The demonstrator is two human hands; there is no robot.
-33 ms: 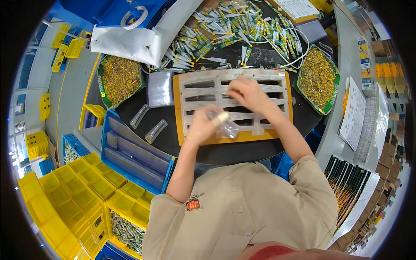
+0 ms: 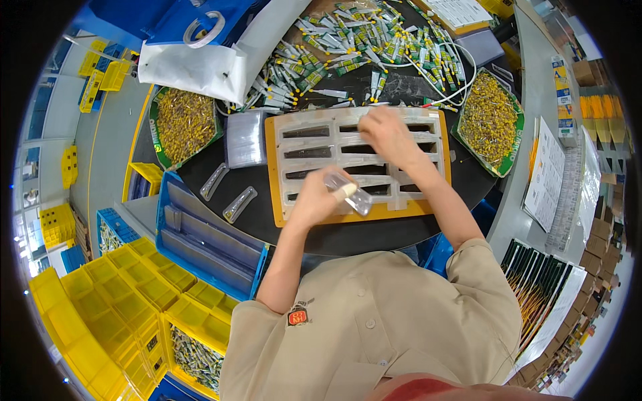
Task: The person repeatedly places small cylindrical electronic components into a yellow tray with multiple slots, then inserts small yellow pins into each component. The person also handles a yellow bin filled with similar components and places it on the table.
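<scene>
My left hand (image 2: 317, 200) is closed round a few clear plastic blister shells (image 2: 360, 200), which stick out past a light wrap on one finger. It hovers over the near part of a slotted frame (image 2: 342, 158) on a yellow-orange board (image 2: 374, 215). Over the frame's upper middle slot is my right hand (image 2: 389, 137), its fingers curled together and pointing down; what they pinch, if anything, is hidden. Dark openings show in the frame's rows. Left of the board stands a stack of clear plastic shells (image 2: 245, 139), and two filled shells (image 2: 240, 204) lie nearby.
Small tubes with yellow caps (image 2: 361, 40) are heaped at the back, with a white cable (image 2: 476, 67) beside them. Green boxes of yellow caps flank the board, at left (image 2: 186, 123) and right (image 2: 491, 123). A blue crate (image 2: 207, 234) leans at the table's left edge.
My right hand has moved slightly up and right along the frame's top row. The left hand has shifted a little, and the clear shells in it have turned.
</scene>
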